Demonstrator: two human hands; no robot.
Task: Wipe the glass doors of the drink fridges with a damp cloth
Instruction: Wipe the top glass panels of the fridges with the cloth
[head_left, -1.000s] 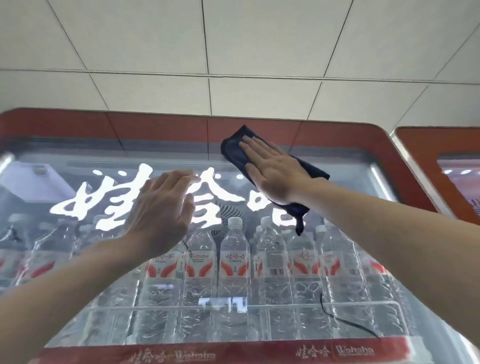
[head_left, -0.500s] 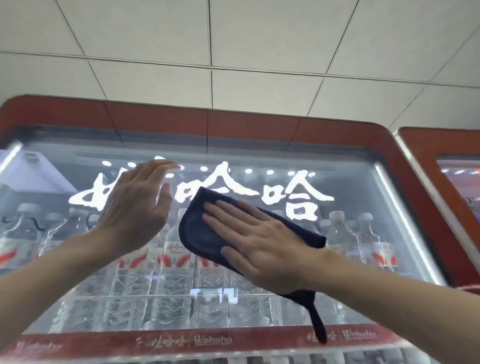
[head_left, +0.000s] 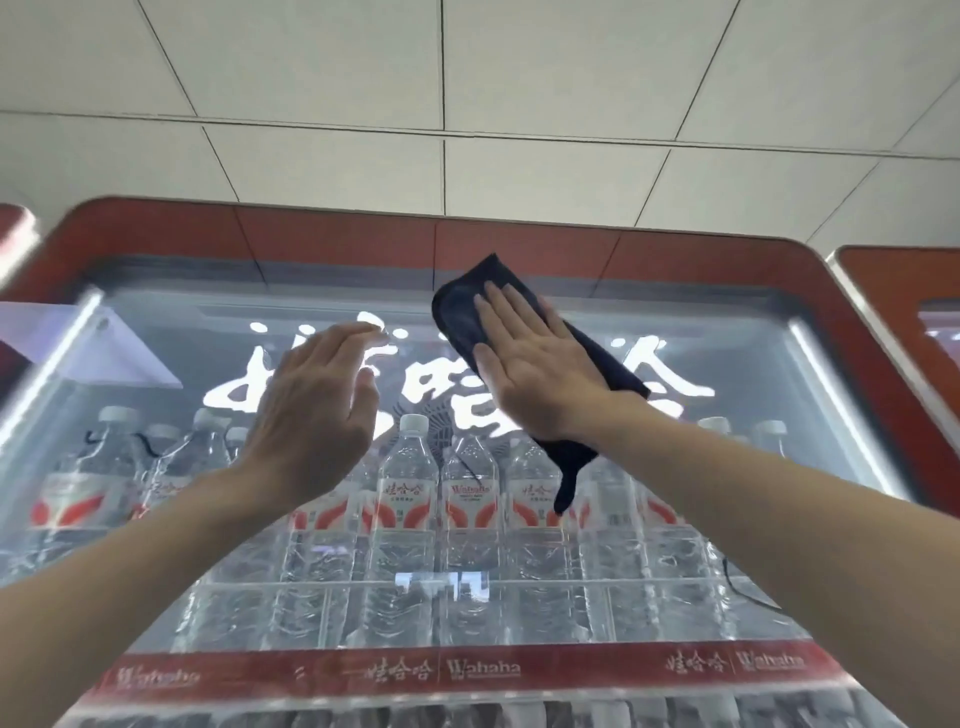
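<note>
I see the right hand (head_left: 540, 374) laid flat on the cloth (head_left: 460, 317), fingers straight and close together. It presses the cloth against the glass door (head_left: 810, 415) high on the pane, at about 12 o'clock of the door. The cloth is dark and folded. Its upper corner lies over the lower edge of the red frame (head_left: 311, 234), and a narrow tail hangs past the wrist toward 6 o'clock, in front of the bottles (head_left: 408, 483).

The left hand (head_left: 311, 400) is at 9 o'clock of the right one, just beside it but apart. Its fingers are straight and loosely together, and it holds nothing. I cannot tell whether its fingertips touch the glass; they are blurred.

Behind the glass a lit white logo runs across the top, partly covered by both hands. The bottles stand in rows under it. A red shelf strip (head_left: 467, 670) marked "Wahaha" runs along at 6 o'clock. A second fridge (head_left: 904, 291) shows at 3 o'clock, and a ceiling (head_left: 519, 104) of white tiles fills 12 o'clock.
</note>
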